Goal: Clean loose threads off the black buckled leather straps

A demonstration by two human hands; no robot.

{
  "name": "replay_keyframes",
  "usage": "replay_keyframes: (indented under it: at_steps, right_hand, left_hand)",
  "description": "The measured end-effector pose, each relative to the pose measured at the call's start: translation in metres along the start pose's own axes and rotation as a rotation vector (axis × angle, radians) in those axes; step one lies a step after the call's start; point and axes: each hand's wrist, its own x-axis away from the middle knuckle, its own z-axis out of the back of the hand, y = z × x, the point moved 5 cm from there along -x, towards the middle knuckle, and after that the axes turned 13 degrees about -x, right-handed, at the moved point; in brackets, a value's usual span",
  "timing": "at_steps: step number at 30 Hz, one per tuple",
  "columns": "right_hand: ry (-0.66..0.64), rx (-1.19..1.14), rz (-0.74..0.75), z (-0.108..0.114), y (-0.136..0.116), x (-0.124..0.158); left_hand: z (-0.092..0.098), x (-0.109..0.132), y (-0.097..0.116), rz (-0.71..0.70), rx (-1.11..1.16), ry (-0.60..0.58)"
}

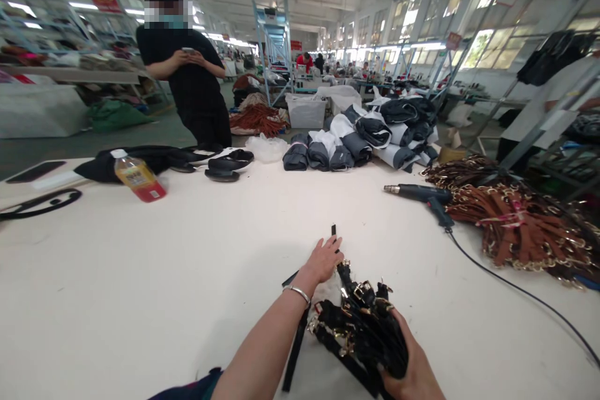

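Note:
My right hand [412, 365] is wrapped around the side of a thick bundle of black straps [370, 325] with gold-coloured metal buckles. The buckles face away from me in a loose cluster at the bundle's far end. Just beyond that end, my left hand [325, 260] has its fingers stretched out over a single black strap [334, 230], whose tip shows past the fingertips. Whether the fingers press on that strap I cannot tell. Another black strap [294, 353] lies on the table beneath my left forearm, left of the bundle.
On the white table [154, 275] a heat gun [419, 194] lies at right, its cord trailing toward me. Beside it are heaped brown straps [520, 219]. Rolled grey-and-white pieces [360, 137] sit at the back. A drink bottle [138, 178] lies left. A person [185, 69] stands across the table.

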Motion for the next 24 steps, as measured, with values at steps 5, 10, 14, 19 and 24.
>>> replay_keyframes:
  at_steps: [5, 10, 14, 19, 24]
  right_hand:
    - [0.198, -0.055, -0.089, 0.023, 0.002, 0.009]
    - [0.357, -0.111, -0.21, 0.052, 0.007, 0.018]
    - [0.394, -0.173, -0.266, 0.067, 0.017, 0.026]
    - [0.441, -0.191, -0.261, 0.075, 0.02, 0.034]
    - [0.473, -0.224, -0.258, 0.083, 0.014, 0.041]
  left_hand:
    - [0.004, -0.004, -0.009, 0.086, 0.024, -0.015]
    - [0.008, -0.009, -0.003, 0.335, 0.072, -0.028]
    - [-0.014, -0.007, 0.032, 0.468, 0.163, -0.116]
    - [-0.026, -0.007, 0.043, 0.593, 0.296, -0.082]
    - [0.002, -0.002, -0.015, 0.677, 0.538, 0.125]
